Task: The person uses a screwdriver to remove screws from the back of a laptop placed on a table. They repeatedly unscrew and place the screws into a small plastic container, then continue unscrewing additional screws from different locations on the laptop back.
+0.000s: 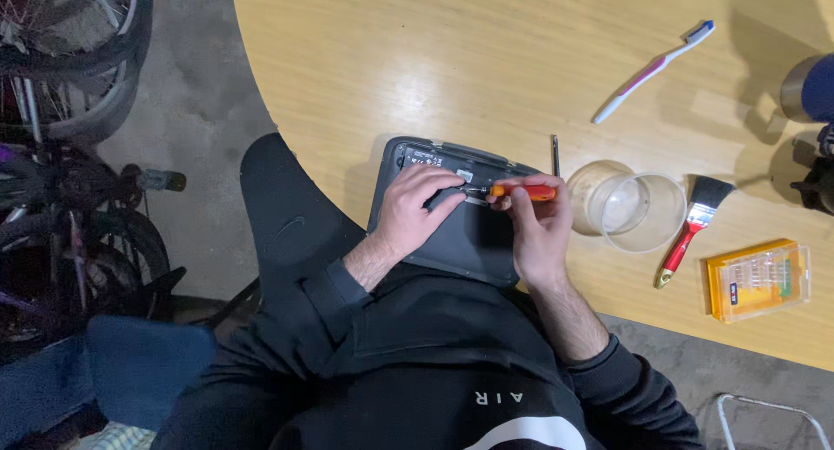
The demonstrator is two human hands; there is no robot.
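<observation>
A dark grey laptop (465, 241) lies upside down at the near edge of the wooden table (486, 59). My left hand (413, 211) rests on its base, fingers steadying the metal tip of a small screwdriver with an orange handle (521, 191). My right hand (539, 224) grips that handle, holding the tool nearly flat across the laptop's base. Both sleeves are black.
A clear plastic cup (630, 208) lies on its side right of the laptop. A red-handled paintbrush (691, 228), a yellow bit case (758, 279), a toothbrush (653, 69) and a loose thin bit (555, 155) are on the table. Bicycles (69, 155) stand on the left.
</observation>
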